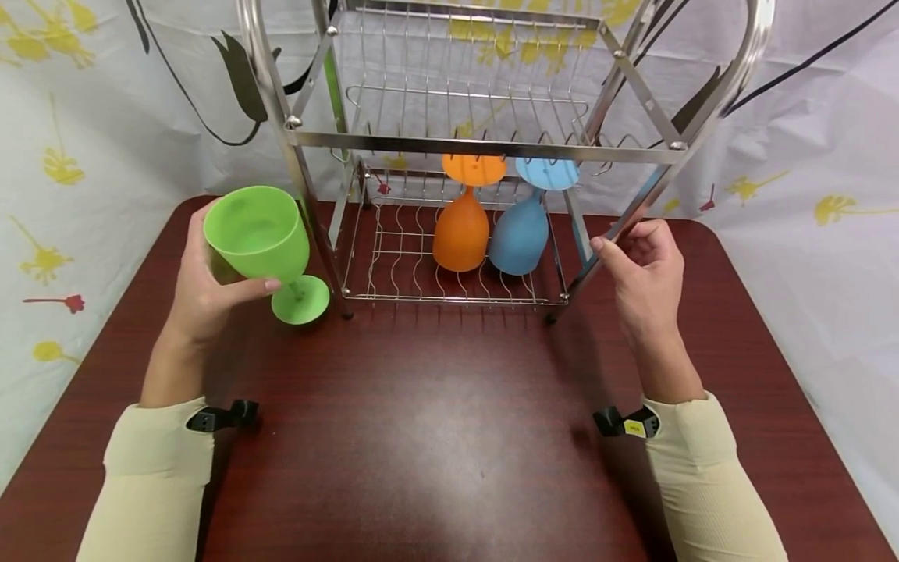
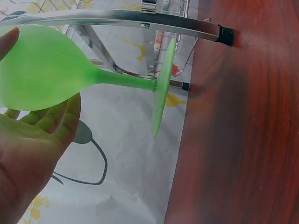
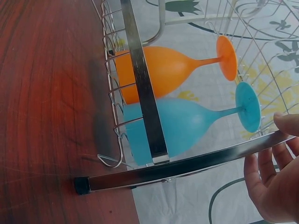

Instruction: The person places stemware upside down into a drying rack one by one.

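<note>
My left hand point(image 1: 200, 293) holds a green plastic goblet point(image 1: 270, 242) by its bowl, thumb on the near side and fingers round the far side. The goblet is mouth up, slightly tilted, just left of a metal dish rack point(image 1: 485, 146). In the left wrist view, its stem and round foot point(image 2: 163, 88) point toward the tabletop. My right hand point(image 1: 653, 273) grips the rack's right front leg between thumb and curled fingers. On the lower shelf, an orange goblet point(image 1: 460, 234) and a blue goblet point(image 1: 520, 234) stand upside down side by side.
The two-tier rack stands on a dark red wooden table point(image 1: 435, 421), near its back edge. Its upper wire shelf point(image 1: 470, 94) is above the inverted goblets. A white sheet with printed flowers point(image 1: 91, 156) hangs behind and beside the table.
</note>
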Motion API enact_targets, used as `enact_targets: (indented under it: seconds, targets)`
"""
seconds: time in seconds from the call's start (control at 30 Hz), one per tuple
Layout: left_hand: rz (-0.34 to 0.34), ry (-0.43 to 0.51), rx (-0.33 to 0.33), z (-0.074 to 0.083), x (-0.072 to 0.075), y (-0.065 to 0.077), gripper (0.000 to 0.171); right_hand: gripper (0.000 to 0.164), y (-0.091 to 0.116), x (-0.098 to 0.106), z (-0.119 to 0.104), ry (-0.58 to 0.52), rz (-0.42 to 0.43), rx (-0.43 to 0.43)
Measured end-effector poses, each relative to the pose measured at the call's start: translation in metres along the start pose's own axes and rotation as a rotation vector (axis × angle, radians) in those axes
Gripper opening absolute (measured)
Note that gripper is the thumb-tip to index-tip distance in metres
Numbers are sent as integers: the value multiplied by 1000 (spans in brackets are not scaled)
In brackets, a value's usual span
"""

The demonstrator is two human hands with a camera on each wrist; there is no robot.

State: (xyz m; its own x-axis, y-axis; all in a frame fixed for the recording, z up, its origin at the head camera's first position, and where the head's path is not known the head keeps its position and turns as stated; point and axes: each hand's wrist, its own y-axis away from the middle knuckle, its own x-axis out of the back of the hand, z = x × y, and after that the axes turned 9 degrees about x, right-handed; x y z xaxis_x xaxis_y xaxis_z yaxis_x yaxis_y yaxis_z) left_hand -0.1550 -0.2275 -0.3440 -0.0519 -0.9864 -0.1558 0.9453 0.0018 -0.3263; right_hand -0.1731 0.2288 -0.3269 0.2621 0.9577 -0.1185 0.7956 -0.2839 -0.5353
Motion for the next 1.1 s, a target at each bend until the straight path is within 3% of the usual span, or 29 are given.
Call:
enact_targets:
  seconds: [0.77,1.1]
  targets:
    - [-129,3,3,8,-1,6,94,23,1,1,0,-19,7,0]
    - [-135,25,-10,9,-3,8,95,23,1,0,0,-15,3,0]
